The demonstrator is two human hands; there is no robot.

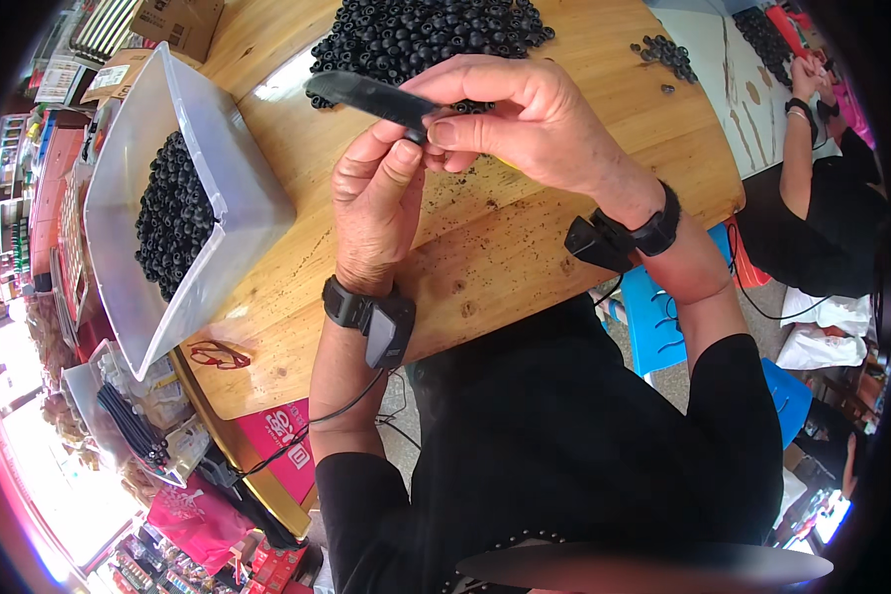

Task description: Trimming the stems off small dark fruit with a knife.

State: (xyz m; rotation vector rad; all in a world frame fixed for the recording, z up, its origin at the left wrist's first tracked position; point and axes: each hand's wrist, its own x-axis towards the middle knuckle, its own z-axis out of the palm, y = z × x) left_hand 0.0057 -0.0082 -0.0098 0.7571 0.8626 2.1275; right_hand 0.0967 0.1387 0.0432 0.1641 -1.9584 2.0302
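Observation:
Both of my hands meet over the wooden table (525, 257). My right hand (510, 114) is closed on a knife (371, 99) with a broad dark blade pointing left; a sliver of yellow shows under the palm, and the handle is otherwise hidden. Thumb and fingers of my left hand (381, 193) pinch a small black ring-shaped piece (416, 136) against the blade's edge, mostly covered by the fingertips. Just beyond lies a large heap of similar black pieces (416, 40). Left of my left hand stands a clear plastic bin (252, 163), tilted in view, with many black pieces (173, 218) inside.
Red-framed glasses (220, 354) lie near the table's left front corner. Dark crumbs dot the wood. A smaller group of pieces (668, 57) sits at the far right. Beyond is another person's arm (797, 148) at a white table (733, 89). A blue stool (653, 322) stands below.

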